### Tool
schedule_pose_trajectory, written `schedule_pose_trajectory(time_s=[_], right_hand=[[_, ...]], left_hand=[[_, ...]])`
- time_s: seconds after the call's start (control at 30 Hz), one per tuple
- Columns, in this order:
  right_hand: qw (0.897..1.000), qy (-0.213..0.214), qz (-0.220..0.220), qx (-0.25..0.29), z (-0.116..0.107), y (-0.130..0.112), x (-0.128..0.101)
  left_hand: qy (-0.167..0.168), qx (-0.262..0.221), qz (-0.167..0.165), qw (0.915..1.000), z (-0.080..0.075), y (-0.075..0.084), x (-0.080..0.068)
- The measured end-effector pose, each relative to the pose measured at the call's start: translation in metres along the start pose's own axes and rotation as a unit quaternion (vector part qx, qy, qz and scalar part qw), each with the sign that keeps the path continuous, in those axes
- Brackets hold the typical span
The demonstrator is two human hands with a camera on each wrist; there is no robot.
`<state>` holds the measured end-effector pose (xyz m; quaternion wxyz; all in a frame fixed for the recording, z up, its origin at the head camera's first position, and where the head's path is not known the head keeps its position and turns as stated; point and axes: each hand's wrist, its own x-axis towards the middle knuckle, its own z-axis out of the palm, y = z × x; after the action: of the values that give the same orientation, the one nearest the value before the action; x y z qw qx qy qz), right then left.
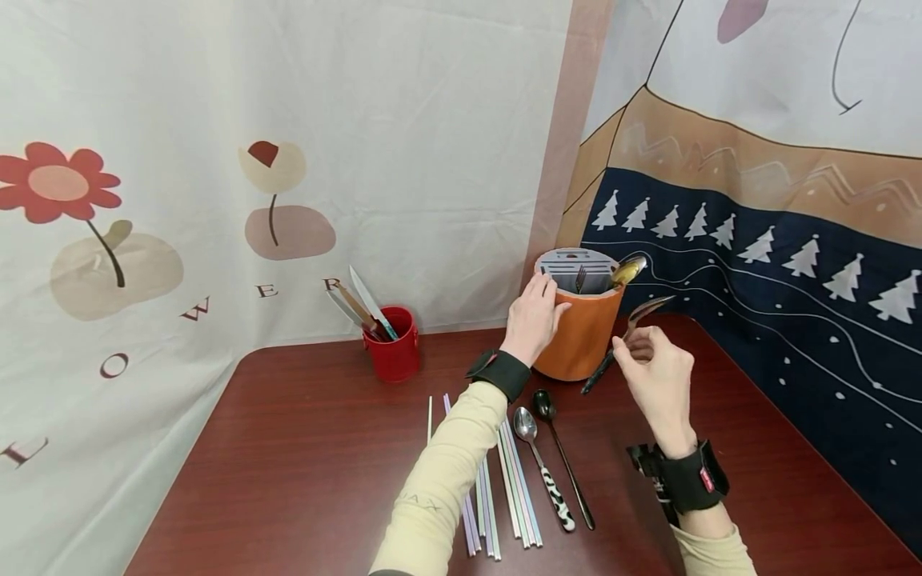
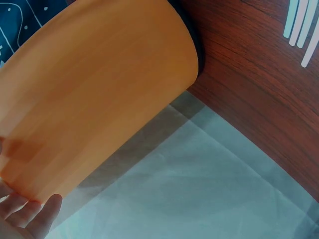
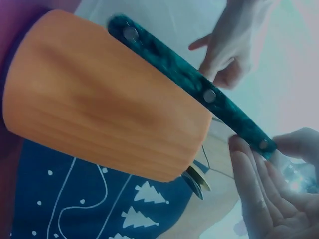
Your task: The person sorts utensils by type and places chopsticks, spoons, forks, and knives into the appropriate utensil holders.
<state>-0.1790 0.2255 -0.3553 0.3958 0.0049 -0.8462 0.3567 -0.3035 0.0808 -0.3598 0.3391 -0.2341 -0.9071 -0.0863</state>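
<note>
Cream cloth sleeve [image 1: 435, 488] is overhanging the red-brown wood-grain tabletop [image 1: 302, 448]; left hand [image 1: 531, 318] is touching an orange cylindrical holder [image 1: 578, 342] near the far-right corner, grip unclear; just beside, right hand [image 1: 657, 378] is pinching a metal fork [image 1: 643, 311] by the neck, possibly risking its marbled green handle [image 3: 171, 65] swinging into the holder.

My left arm [image 1: 446, 472] reaches forward, the forearm slanting up toward the orange holder [image 1: 583, 336], with my left wrist [image 1: 516, 358] just in front and to its left. My left hand [image 1: 531, 320] grips the holder's upper left edge, fingers [image 2: 46, 214] at the rim and thumb [image 1: 561, 314] lower against the outside. My right arm [image 1: 713, 552] comes in from nearer me, right of the holder, and my right wrist [image 1: 677, 444] leans toward it. My right hand [image 1: 659, 380] hangs beside the holder, thumb and fingertips brought together in a pinch.
</note>
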Motion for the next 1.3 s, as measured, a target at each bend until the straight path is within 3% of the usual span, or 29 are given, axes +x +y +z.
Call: schedule_pose_trajectory(time_s=[0.17,0.37,0.6,0.7,0.83,1.13,1.3], right_hand=[[0.994,0.093,-0.013,0.063,-0.001,-0.004,0.008],[0.972,0.200,-0.016,0.119,-0.002,-0.015,0.025],[0.950,0.268,0.006,0.162,0.002,-0.021,0.050],[0.950,0.267,0.008,0.165,0.007,-0.019,0.060],[0.957,0.249,0.008,0.150,0.015,-0.015,0.069],[0.980,0.172,0.041,0.097,0.033,0.005,0.077],[0.987,0.138,0.052,0.067,0.042,0.015,0.079]], left_hand=[[-0.007,-0.002,0.002,1.0000,0.000,0.001,0.000],[-0.003,0.000,0.007,1.0000,0.000,0.002,-0.001],[0.000,0.006,0.006,1.0000,0.000,0.000,-0.001],[0.000,0.004,0.004,1.0000,0.001,-0.001,-0.001],[0.001,0.006,0.005,1.0000,0.001,-0.001,-0.001],[-0.006,0.016,0.004,0.9998,0.001,0.000,0.000],[-0.001,0.015,0.004,0.9999,0.001,0.001,-0.001]])
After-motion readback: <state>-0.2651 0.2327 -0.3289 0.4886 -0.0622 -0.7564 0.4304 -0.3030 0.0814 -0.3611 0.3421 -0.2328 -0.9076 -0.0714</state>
